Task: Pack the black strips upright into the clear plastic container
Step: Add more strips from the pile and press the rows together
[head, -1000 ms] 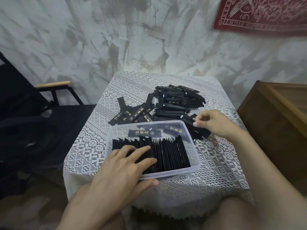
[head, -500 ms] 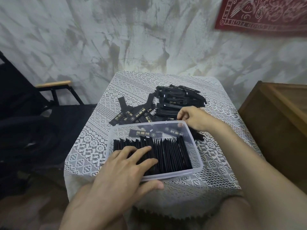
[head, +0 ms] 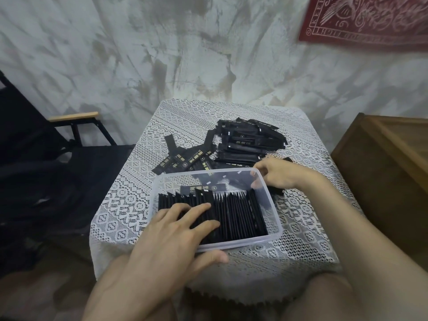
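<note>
On the table: container mostly filled, heap left over

Across most of the container stood upright strips; a few lay flat at its far end. Behind it the heap waited, so the job looked past halfway. Flat on the row lay the left hand, fingers straight, thumb outside the near wall. At the far right corner the right hand curled; whether it pinched a strip, unclear.

Bare left hand, bare right hand, bare forearms
</note>
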